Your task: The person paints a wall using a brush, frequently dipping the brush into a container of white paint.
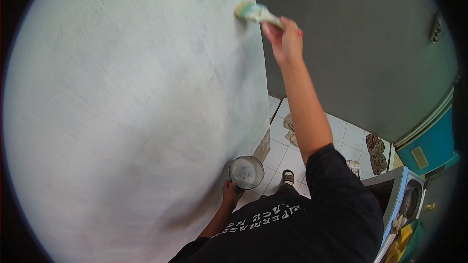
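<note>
- A pale wall point(122, 92) filled the left of the frame, its outer edge lost in the black rim.
- Lower centre, a round container point(263, 169) held whitish matter point(245, 171), its depth unreadable.
- Upper centre, a brush point(256, 13) perhaps touched the wall, its bristles blurred.
- The right hand point(286, 41) was closed around the brush handle.
- The left hand point(232, 193) gripped the container's lower-left rim, fingers mostly hidden.

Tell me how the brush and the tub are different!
The brush is long; the tub is round and wider. The brush is up high in the right hand; the tub is low in the left hand. The brush is pale with green; the tub is dark-rimmed, whitish inside. Both are being held.
</note>
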`<state>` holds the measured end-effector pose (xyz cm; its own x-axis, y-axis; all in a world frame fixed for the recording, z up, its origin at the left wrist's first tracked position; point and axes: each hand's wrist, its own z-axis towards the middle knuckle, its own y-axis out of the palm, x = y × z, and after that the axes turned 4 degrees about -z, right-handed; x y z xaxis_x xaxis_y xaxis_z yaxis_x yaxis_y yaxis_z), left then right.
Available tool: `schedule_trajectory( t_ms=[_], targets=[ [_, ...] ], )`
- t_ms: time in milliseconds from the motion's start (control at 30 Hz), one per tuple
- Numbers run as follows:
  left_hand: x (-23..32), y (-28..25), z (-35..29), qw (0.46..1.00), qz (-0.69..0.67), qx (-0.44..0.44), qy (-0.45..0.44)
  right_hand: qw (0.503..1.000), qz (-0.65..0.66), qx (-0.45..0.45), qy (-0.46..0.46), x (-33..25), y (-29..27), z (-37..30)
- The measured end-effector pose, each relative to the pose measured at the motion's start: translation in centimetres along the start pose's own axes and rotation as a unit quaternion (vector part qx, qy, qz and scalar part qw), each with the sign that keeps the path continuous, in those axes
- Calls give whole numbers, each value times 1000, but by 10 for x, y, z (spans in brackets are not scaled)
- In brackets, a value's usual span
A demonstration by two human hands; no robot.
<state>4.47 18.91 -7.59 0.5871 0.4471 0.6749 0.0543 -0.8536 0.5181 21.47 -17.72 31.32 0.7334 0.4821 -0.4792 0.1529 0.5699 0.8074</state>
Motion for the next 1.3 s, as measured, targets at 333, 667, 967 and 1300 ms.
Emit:
schedule_trajectory(
  t_ms=[333, 667, 967, 1300],
  targets=[
    [-8, -16, 8, 999, 27, -31, 16, 964, -158, 167, 135, 80, -162, -95],
    [-6, -6, 3, 1000, 23, -16, 11, 977, -207, 11, -42, -37, 42, 22],
    [-18, -19, 18, 999, 48, 6, -3, 995, -61, -48, -62, -47, 55, 51],
    [-16, -25, 22, 997, 77, -13, -17, 980, -49, 168, 90, 100, -164, -87]
  ],
)
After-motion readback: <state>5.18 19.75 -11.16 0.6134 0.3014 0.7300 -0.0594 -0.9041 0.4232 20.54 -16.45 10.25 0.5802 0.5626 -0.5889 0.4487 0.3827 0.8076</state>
